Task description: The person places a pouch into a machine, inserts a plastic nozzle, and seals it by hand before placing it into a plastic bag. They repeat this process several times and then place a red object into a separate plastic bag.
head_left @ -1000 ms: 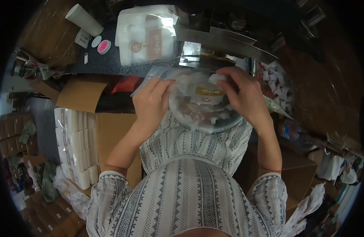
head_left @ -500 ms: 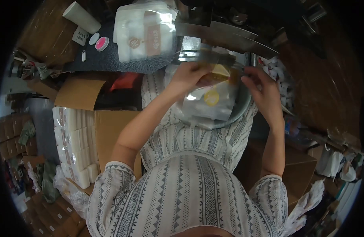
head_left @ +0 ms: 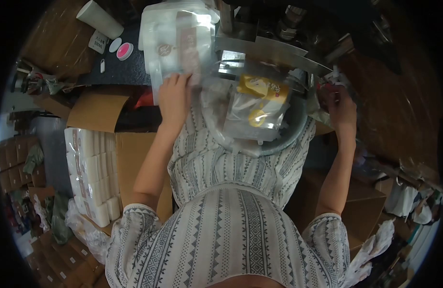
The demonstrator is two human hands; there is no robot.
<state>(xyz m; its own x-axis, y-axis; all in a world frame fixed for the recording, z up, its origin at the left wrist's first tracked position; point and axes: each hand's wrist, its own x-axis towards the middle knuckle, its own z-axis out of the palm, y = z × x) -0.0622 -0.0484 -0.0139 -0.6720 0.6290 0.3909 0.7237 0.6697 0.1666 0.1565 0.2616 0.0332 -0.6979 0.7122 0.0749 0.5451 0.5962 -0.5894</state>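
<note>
My left hand (head_left: pixel 175 98) is closed on the lower edge of a clear plastic pouch (head_left: pixel 185 57) with a brown label, at the front of a stack of pouches. To the right, my right hand (head_left: pixel 344 109) has its fingers curled over a heap of small packets. Blur hides what those fingers hold, if anything. Between the hands, a clear pouch with a yellow label (head_left: pixel 260 91) lies on other plastic pouches in a round grey basin (head_left: pixel 298 126) on my lap.
A metal machine (head_left: pixel 274 50) stands just beyond the basin. On the dark cloth at left are a white cup (head_left: pixel 100 20) and a round pink tub (head_left: pixel 124 51). An open cardboard box (head_left: pixel 139 149) and stacked white packs (head_left: pixel 89 175) are at my left side.
My hands have moved apart, leaving the yellow-labelled pouch in the basin. The left went to the brown-labelled pouches, whose front one has shifted toward me; the right moved right to the packets.
</note>
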